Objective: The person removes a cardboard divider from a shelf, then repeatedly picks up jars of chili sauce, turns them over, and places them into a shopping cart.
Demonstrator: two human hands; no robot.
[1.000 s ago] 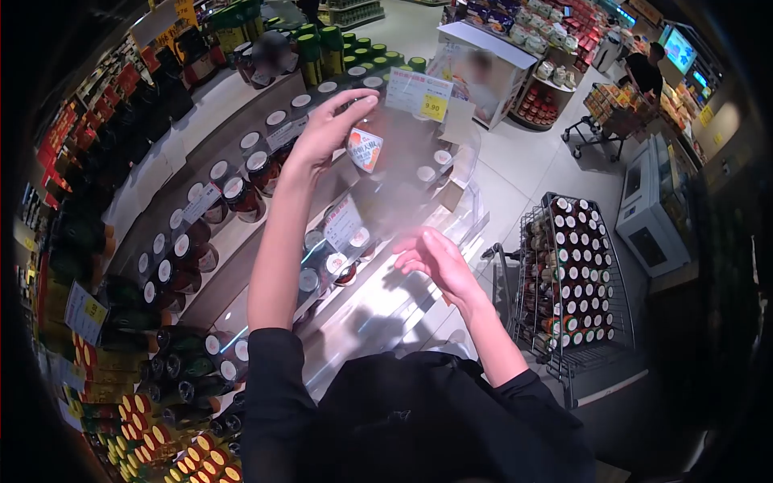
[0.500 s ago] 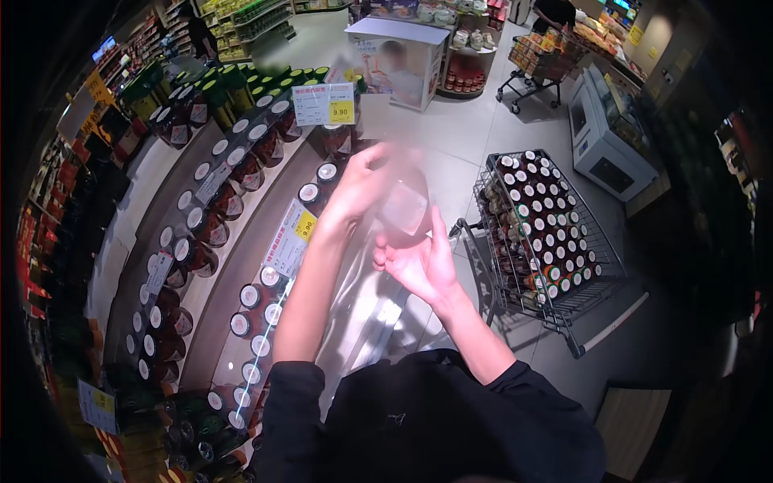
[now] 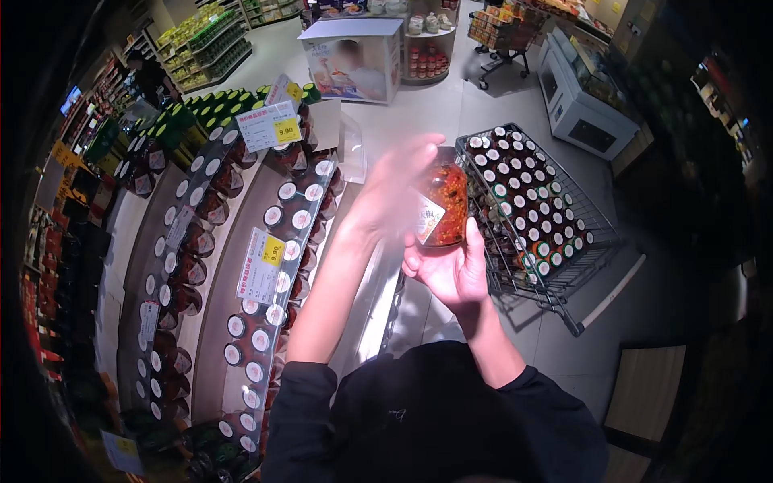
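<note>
A glass jar of red chopped chili sauce (image 3: 448,197) with a white diamond label stands upright in front of me. My right hand (image 3: 455,278) grips it by the base, thumb up its right side and fingertips at its lower left. Beside the jar's upper left is my left hand (image 3: 394,181), its fingers stretched out and blurred by motion; they overlap the jar's top edge in this view. To the right, past the jar, a shopping cart (image 3: 592,211) is packed with rows of jars (image 3: 527,189) with white lids.
On the left, curved stepped shelves (image 3: 213,322) carry many similar jars, with price signs (image 3: 270,125) reading 9.90 along them. A white promotional box (image 3: 354,60) stands ahead on the tiled floor. Farther right are a freezer case (image 3: 584,101) and another loaded cart (image 3: 499,36).
The jar and both hands have shifted right in view, and the jar's label and red contents now show clearly. My left hand's fingers have straightened. The view has turned.
</note>
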